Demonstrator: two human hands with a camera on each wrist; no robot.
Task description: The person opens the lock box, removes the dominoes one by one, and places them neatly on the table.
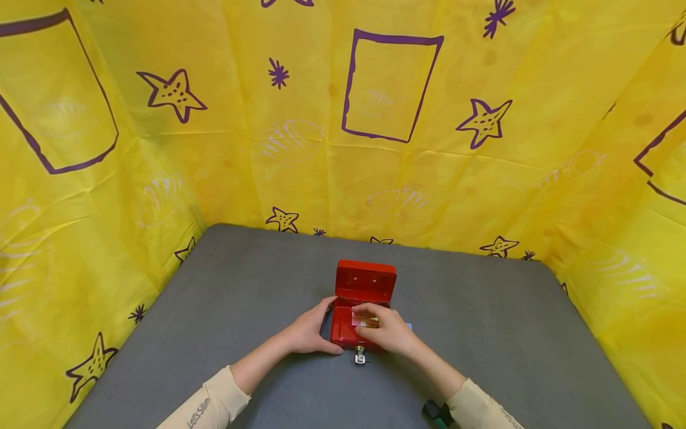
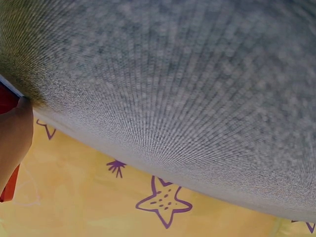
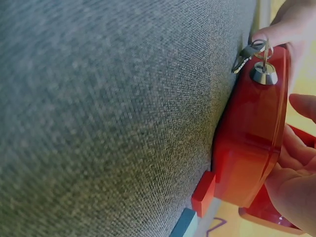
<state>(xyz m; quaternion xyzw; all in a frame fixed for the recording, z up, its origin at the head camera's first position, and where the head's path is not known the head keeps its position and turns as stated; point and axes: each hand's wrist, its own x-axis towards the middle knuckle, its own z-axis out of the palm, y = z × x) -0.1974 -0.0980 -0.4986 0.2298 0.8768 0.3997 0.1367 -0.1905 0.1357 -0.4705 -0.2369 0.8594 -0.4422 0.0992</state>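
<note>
A red metal cash box (image 1: 344, 329) stands on the grey table with its lid (image 1: 366, 280) raised at the back. My left hand (image 1: 308, 331) holds its left side, thumb by the front corner and fingers towards the back. Over the open box is my right hand (image 1: 390, 329), thumb and fingers bent and apart. Pink and pale small pieces (image 1: 356, 317) show under its fingers; their kind is unclear. In the right wrist view, a silver lock (image 3: 264, 73) with keys (image 3: 245, 57) hanging from it sits on the box front.
Beside the box, the right wrist view shows a red block (image 3: 203, 192) and a teal block (image 3: 183, 224) on the table. A dark object (image 1: 436, 412) lies by the right sleeve. Yellow patterned cloth (image 1: 300, 179) walls the table's back and sides.
</note>
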